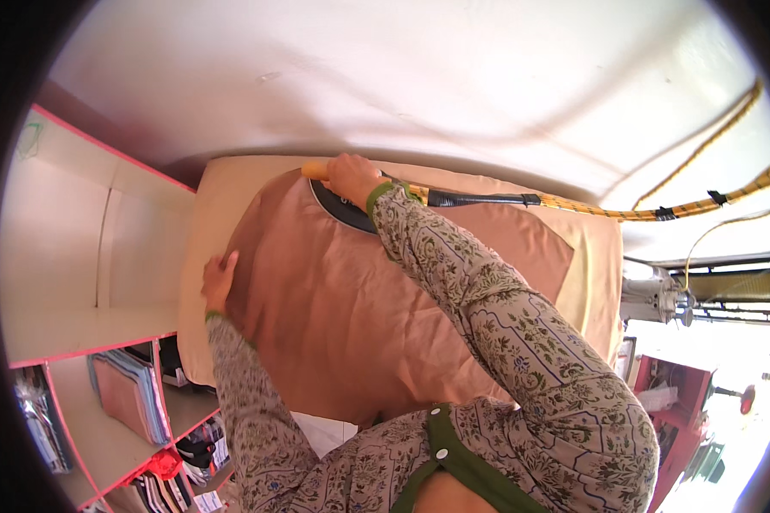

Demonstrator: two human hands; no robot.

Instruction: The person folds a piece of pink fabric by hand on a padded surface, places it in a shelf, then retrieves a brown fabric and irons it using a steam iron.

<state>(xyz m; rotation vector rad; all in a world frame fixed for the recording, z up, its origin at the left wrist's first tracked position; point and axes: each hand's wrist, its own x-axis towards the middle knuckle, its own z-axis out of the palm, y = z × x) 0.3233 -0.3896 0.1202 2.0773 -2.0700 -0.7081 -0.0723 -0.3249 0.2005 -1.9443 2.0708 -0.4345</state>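
Observation:
A brown cloth (333, 308) with creases lies spread over a padded, cream-covered ironing table (199, 224). My right hand (353, 176) grips the yellowish handle of an iron (343, 210), whose dark plate rests on the cloth near the far edge of the table. My forearm and sleeve hide part of the iron. A cord or hose (584, 206) wrapped in yellow and black runs from it to the right. My left hand (219, 277) lies at the cloth's left edge, fingers apart, partly over the cream cover.
White shelving with pink edges (102, 349) stands at left, holding folded cloths (128, 394) and packed garments. A pale wall (391, 83) rises behind the table. At right are a grey machine part (654, 296), a red cabinet (677, 391) and another looped cord (699, 154).

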